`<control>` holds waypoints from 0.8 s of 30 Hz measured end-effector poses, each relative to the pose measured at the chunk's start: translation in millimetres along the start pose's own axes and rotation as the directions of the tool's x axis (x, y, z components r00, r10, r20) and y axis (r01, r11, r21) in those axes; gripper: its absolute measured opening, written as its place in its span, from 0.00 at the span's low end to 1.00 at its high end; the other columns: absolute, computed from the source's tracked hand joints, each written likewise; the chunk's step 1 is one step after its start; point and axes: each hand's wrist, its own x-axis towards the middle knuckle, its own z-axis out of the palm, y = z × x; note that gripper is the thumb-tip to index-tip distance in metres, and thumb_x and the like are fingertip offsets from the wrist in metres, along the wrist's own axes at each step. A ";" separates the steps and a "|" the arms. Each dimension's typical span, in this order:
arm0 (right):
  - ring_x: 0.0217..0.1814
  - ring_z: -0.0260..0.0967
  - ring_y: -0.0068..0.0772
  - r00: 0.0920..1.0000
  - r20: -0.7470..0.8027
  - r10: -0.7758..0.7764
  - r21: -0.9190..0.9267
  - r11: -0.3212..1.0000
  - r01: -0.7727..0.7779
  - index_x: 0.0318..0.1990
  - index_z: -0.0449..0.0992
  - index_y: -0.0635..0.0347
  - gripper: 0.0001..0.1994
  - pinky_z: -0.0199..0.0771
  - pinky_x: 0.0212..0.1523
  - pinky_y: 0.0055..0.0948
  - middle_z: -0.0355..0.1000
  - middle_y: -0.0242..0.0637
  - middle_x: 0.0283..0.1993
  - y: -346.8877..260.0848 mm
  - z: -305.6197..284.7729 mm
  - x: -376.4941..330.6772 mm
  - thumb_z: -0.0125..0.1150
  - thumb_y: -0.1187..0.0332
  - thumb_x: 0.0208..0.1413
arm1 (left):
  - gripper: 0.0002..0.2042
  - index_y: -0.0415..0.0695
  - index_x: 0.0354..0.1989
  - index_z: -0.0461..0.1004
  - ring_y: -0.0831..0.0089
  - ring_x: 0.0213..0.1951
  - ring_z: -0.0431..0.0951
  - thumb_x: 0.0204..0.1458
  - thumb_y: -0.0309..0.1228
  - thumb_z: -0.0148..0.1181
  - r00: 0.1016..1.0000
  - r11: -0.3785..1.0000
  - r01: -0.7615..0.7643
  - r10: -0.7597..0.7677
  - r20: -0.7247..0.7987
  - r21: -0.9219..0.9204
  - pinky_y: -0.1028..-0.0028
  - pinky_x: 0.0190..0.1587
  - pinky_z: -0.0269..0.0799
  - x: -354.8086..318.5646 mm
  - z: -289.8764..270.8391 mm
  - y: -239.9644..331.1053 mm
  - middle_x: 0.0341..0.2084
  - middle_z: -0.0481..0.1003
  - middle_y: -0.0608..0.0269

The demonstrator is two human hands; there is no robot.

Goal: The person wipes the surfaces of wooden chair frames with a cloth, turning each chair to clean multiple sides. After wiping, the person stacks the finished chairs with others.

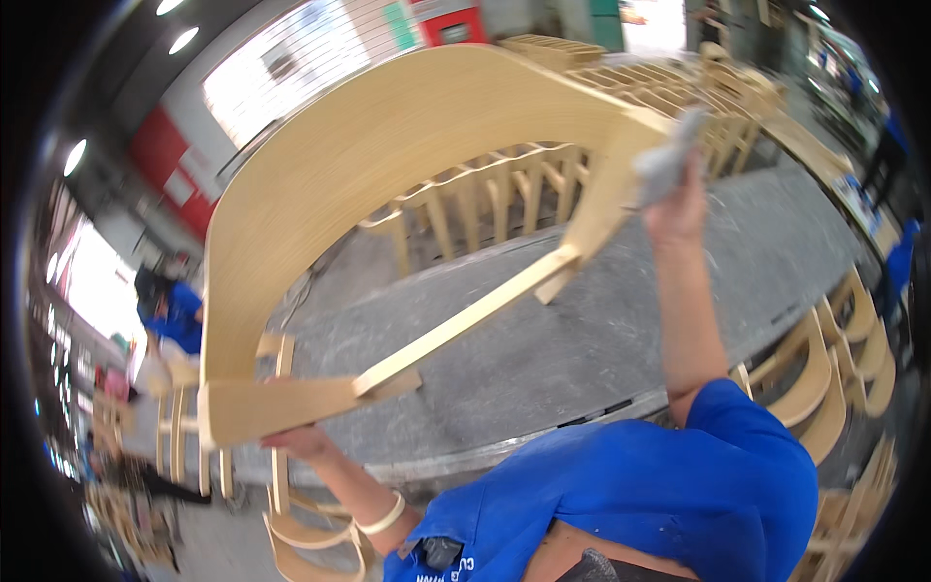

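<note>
A pale wooden chair frame (388,126), with a broad curved backrest, two flat legs and a straight crossbar (465,315), is tilted up above the grey worktable (504,359). At its lower left end, my left hand (299,441) is closed on the leg from below, its fingers partly hidden behind the wood. My right hand (679,209) is raised at the right end of the frame. It grips a soft-looking grey pad or cloth (669,160), smeared by motion, which is held against or very near the frame's upper right corner.
Behind the worktable stand rows of similar wooden frames (495,199). More curved frames lie low at the right (815,378) and at the lower left (310,543). A person in blue (175,312) is at the far left, beside upright wooden parts.
</note>
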 end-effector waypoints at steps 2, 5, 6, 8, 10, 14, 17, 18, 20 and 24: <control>0.60 0.65 0.33 0.997 0.074 -0.007 0.098 0.995 -0.001 0.62 0.63 0.55 0.25 0.65 0.61 0.36 0.69 0.32 0.57 -0.6 15.4 -2.4 0.44 0.49 0.65 | 0.46 0.36 0.50 0.65 0.62 0.41 0.73 0.51 0.73 0.25 0.999 0.997 0.041 -0.039 -0.026 0.065 0.65 0.43 0.70 9.6 -1.1 0.0 0.38 0.71 0.52; 0.61 0.65 0.34 0.997 -0.002 0.074 0.160 0.984 -0.072 0.63 0.62 0.54 0.25 0.63 0.62 0.36 0.69 0.33 0.58 -4.8 18.8 3.0 0.39 0.49 0.67 | 0.46 0.36 0.49 0.65 0.63 0.40 0.72 0.50 0.74 0.26 0.997 0.995 0.077 -0.077 -0.003 0.065 0.65 0.44 0.70 12.1 0.1 2.8 0.38 0.71 0.53; 0.66 0.60 0.35 0.986 -0.015 0.168 0.176 0.971 -0.163 0.64 0.62 0.53 0.25 0.60 0.65 0.37 0.66 0.35 0.62 -6.9 13.6 3.7 0.38 0.50 0.67 | 0.46 0.36 0.49 0.65 0.64 0.40 0.72 0.49 0.74 0.27 0.996 0.994 0.090 -0.089 -0.021 0.063 0.65 0.44 0.70 12.3 0.1 4.8 0.38 0.70 0.53; 0.67 0.58 0.38 0.927 0.370 0.058 0.623 0.725 -0.294 0.63 0.64 0.52 0.25 0.58 0.67 0.40 0.64 0.39 0.63 -4.2 -1.6 8.4 0.40 0.50 0.65 | 0.48 0.37 0.52 0.64 0.63 0.44 0.72 0.47 0.76 0.28 0.993 0.987 0.116 -0.111 -0.050 0.110 0.65 0.47 0.70 10.4 -1.1 8.6 0.42 0.70 0.53; 0.65 0.61 0.41 0.901 0.427 0.078 0.828 0.367 -0.424 0.59 0.71 0.49 0.23 0.60 0.66 0.42 0.66 0.40 0.62 4.4 -22.0 12.8 0.46 0.50 0.62 | 0.49 0.37 0.55 0.62 0.62 0.48 0.71 0.46 0.76 0.28 0.978 0.982 0.184 -0.179 -0.110 0.033 0.64 0.51 0.70 7.9 -3.0 11.0 0.44 0.70 0.54; 0.62 0.65 0.41 0.902 0.424 0.082 0.774 0.485 -0.407 0.53 0.75 0.45 0.19 0.64 0.63 0.47 0.69 0.35 0.60 15.3 -59.1 18.7 0.47 0.50 0.61 | 0.50 0.38 0.60 0.59 0.61 0.52 0.69 0.46 0.76 0.29 0.977 0.982 0.187 -0.184 -0.110 0.019 0.62 0.56 0.68 4.4 -9.6 13.7 0.49 0.67 0.54; 0.60 0.67 0.40 0.907 0.418 0.051 0.740 0.560 -0.373 0.44 0.81 0.42 0.16 0.65 0.61 0.50 0.71 0.32 0.58 10.8 -67.9 14.9 0.45 0.53 0.63 | 0.50 0.38 0.59 0.59 0.61 0.52 0.69 0.47 0.76 0.29 0.987 0.989 0.146 -0.147 -0.064 -0.016 0.62 0.55 0.69 -0.7 -17.0 16.7 0.50 0.66 0.54; 0.59 0.67 0.40 0.908 0.410 0.083 0.750 0.535 -0.388 0.38 0.83 0.44 0.17 0.65 0.61 0.49 0.72 0.35 0.57 8.8 -67.6 9.1 0.43 0.55 0.65 | 0.50 0.38 0.59 0.59 0.61 0.52 0.69 0.47 0.76 0.29 0.984 0.988 0.151 -0.153 -0.087 -0.019 0.62 0.55 0.69 -3.0 -19.7 17.7 0.50 0.66 0.54; 0.58 0.68 0.38 0.873 0.481 0.082 0.610 0.684 -0.400 0.43 0.81 0.47 0.18 0.66 0.60 0.45 0.72 0.36 0.56 5.5 -64.9 -3.4 0.43 0.54 0.65 | 0.50 0.38 0.59 0.59 0.61 0.51 0.69 0.47 0.76 0.28 0.989 0.991 0.125 -0.127 -0.079 -0.041 0.62 0.54 0.69 -7.0 -24.8 21.1 0.50 0.67 0.54; 0.56 0.69 0.34 0.886 0.254 0.389 0.471 0.750 -0.464 0.54 0.72 0.55 0.20 0.69 0.56 0.35 0.71 0.37 0.55 12.2 -70.1 -32.6 0.42 0.53 0.66 | 0.49 0.36 0.56 0.64 0.58 0.52 0.69 0.47 0.75 0.32 0.998 0.992 0.066 -0.066 0.002 -0.104 0.61 0.54 0.69 -18.8 -34.7 32.0 0.49 0.68 0.52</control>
